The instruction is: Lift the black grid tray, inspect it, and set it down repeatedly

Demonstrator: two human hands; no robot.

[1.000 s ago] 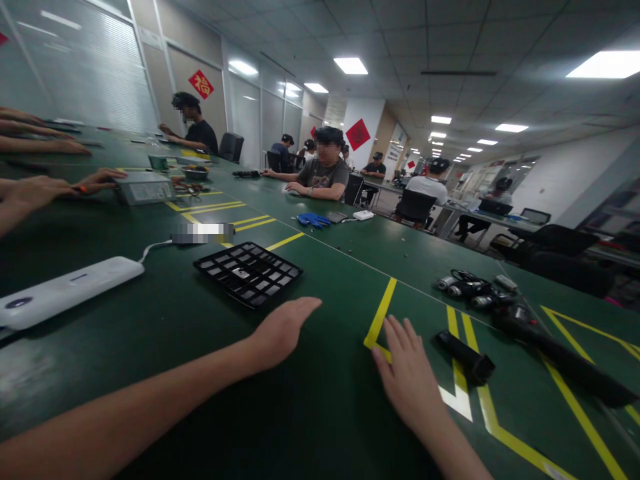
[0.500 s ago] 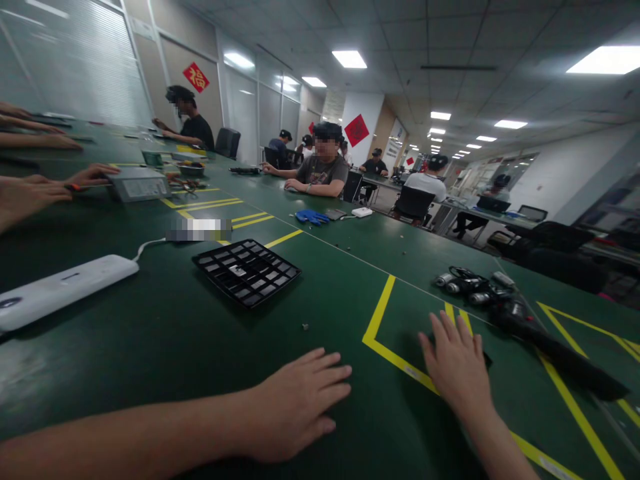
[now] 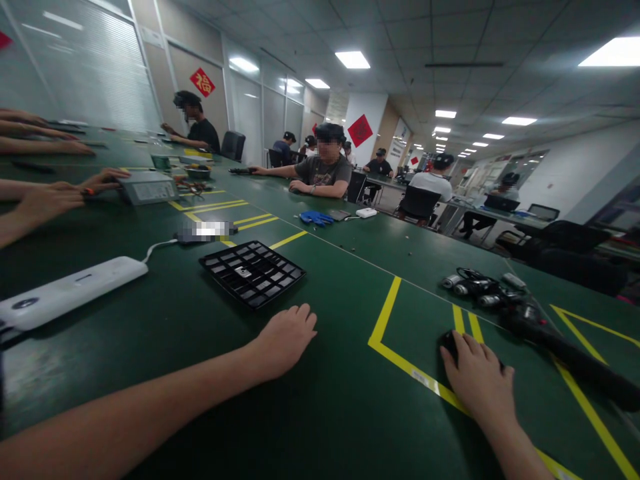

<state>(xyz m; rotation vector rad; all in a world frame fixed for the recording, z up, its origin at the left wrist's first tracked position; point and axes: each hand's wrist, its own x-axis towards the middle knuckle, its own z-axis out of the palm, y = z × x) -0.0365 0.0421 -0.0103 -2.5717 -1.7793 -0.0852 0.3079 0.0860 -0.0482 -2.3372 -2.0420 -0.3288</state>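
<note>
My left hand [image 3: 287,340] rests low over the green table [image 3: 350,413], fingers drawn together and bent downward. What lies beneath its fingertips is hidden. Just beyond it is a black square plastic panel [image 3: 270,280] with a ribbed grid and a small light piece on it. My right hand [image 3: 477,373] is wrapped over a black computer mouse [image 3: 449,343], mostly covered by the palm and fingers. The mouse sits inside the yellow tape lines [image 3: 385,313].
On the left lies a white power strip-like device [image 3: 75,290], cabled to a blurred dark item [image 3: 185,233]. Bundled black cables with metal ends [image 3: 480,287] lie far right. Blue gloves [image 3: 316,218] and a co-worker [image 3: 327,167] are across the table; another person's hands [image 3: 55,200] touch a grey box [image 3: 150,187].
My left hand has moved forward and its spread fingers have curled in, covering the spot where a small metal bit lay. My right hand has settled over the mouse, its fingers more bent.
</note>
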